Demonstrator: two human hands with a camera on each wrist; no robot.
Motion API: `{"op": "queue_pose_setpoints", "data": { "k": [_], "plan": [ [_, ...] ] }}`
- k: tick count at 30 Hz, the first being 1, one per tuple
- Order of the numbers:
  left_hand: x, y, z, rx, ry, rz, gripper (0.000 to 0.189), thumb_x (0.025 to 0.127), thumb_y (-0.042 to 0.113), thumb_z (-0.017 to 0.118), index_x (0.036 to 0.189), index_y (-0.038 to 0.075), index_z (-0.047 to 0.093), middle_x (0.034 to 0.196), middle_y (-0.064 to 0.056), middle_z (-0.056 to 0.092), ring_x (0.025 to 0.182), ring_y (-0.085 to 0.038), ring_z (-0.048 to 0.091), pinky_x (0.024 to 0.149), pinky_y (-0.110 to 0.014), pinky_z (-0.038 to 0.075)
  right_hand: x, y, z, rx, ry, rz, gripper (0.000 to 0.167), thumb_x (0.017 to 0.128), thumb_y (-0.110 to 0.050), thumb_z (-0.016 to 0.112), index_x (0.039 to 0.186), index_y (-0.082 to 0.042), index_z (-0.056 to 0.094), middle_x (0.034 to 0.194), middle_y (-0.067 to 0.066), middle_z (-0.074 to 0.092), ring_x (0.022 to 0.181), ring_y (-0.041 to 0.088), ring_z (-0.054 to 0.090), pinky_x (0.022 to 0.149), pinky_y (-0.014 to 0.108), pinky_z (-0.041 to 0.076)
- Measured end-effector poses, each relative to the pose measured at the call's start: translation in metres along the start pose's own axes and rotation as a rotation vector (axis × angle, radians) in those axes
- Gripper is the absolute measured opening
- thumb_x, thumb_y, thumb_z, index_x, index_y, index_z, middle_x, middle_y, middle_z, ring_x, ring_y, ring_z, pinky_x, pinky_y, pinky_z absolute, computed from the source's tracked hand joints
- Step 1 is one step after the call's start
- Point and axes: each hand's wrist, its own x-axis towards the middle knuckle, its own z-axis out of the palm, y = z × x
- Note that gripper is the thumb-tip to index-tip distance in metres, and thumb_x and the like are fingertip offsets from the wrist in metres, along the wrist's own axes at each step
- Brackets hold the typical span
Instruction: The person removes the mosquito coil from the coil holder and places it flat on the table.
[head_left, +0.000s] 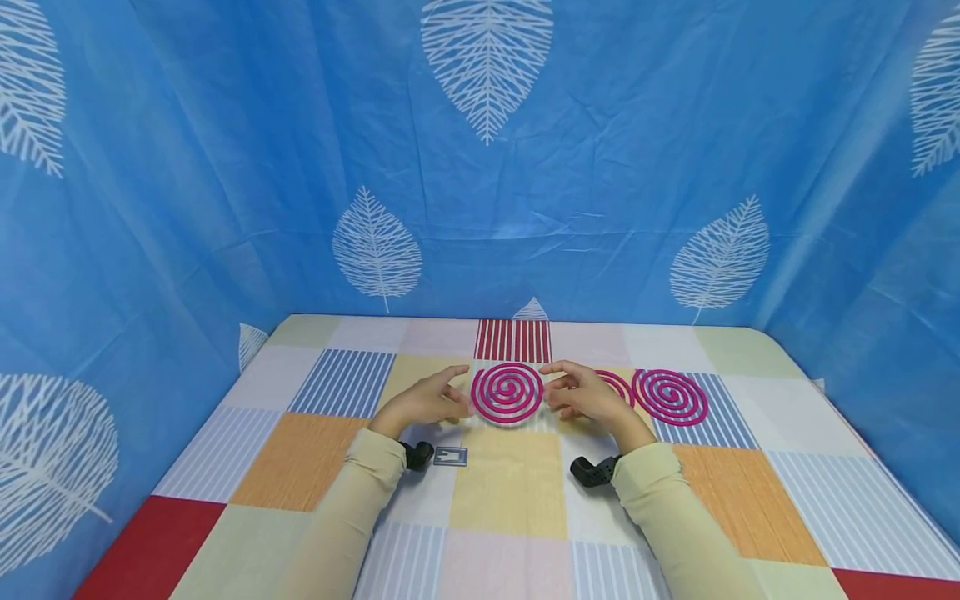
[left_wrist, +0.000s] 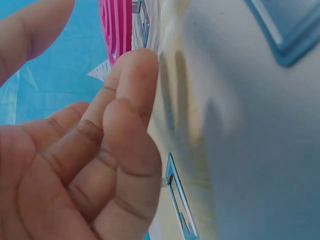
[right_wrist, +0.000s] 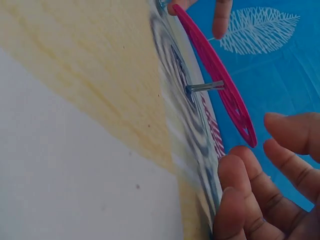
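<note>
A magenta mosquito coil (head_left: 507, 388) sits level on a thin metal stand (right_wrist: 205, 87), raised above the cloth. My left hand (head_left: 427, 402) is at the coil's left side, fingers loosely bent; in the right wrist view its fingertips are close to the rim, and contact is unclear. On the opposite side my right hand (head_left: 592, 398) has its thumb and fingers spread around the edge, with a gap to the coil (right_wrist: 240, 112). Neither hand grips it. Flat metal stands (head_left: 451, 456) lie near the left wrist, another stand (left_wrist: 182, 205) below the left fingers.
To the right lies a second magenta coil (head_left: 670, 397); a third coil (head_left: 624, 385) is partly hidden behind the right hand. A patchwork cloth (head_left: 510, 492) covers the table. Blue leaf-print curtains (head_left: 570, 208) enclose the back and sides.
</note>
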Motion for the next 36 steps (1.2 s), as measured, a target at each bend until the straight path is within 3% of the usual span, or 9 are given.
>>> {"op": "queue_pose_setpoints", "data": {
  "k": [10, 14, 22, 36],
  "plan": [
    [0.0039, 0.0024, 0.0049, -0.015, 0.000, -0.026, 0.082, 0.103, 0.011, 0.073, 0.167, -0.007, 0.025, 0.100, -0.010, 0.071, 0.078, -0.014, 0.057, 0.062, -0.026, 0.044, 0.0042, 0.0003, 0.0028, 0.000, 0.018, 0.014, 0.060, 0.094, 0.005, 0.070, 0.150, 0.010, 0.049, 0.105, 0.011, 0.071, 0.077, 0.010, 0.068, 0.059, 0.023, 0.052],
    [0.0048, 0.0027, 0.0063, -0.009, 0.009, -0.029, 0.081, 0.102, 0.009, 0.073, 0.166, -0.010, 0.027, 0.102, -0.011, 0.069, 0.076, -0.014, 0.052, 0.062, -0.026, 0.043, 0.0057, 0.0016, 0.0035, -0.009, 0.030, 0.029, 0.059, 0.094, 0.005, 0.072, 0.149, 0.010, 0.051, 0.100, 0.008, 0.071, 0.075, 0.009, 0.067, 0.060, 0.023, 0.052],
    [0.0062, -0.0001, 0.0088, 0.011, 0.029, -0.017, 0.077, 0.100, 0.009, 0.076, 0.162, -0.011, 0.036, 0.127, -0.024, 0.071, 0.097, -0.021, 0.068, 0.076, -0.035, 0.057, 0.0069, 0.0042, 0.0064, -0.025, 0.046, 0.033, 0.053, 0.095, 0.006, 0.072, 0.144, 0.012, 0.054, 0.090, 0.002, 0.072, 0.071, 0.008, 0.062, 0.059, 0.023, 0.052],
    [0.0048, 0.0003, 0.0086, -0.006, 0.049, 0.020, 0.074, 0.100, 0.005, 0.075, 0.162, -0.010, 0.037, 0.116, -0.018, 0.073, 0.092, -0.024, 0.075, 0.066, -0.031, 0.054, 0.0065, 0.0041, 0.0081, 0.005, 0.055, 0.051, 0.053, 0.095, 0.009, 0.072, 0.145, 0.012, 0.055, 0.089, 0.000, 0.073, 0.068, 0.010, 0.062, 0.060, 0.023, 0.052]
  ]
}}
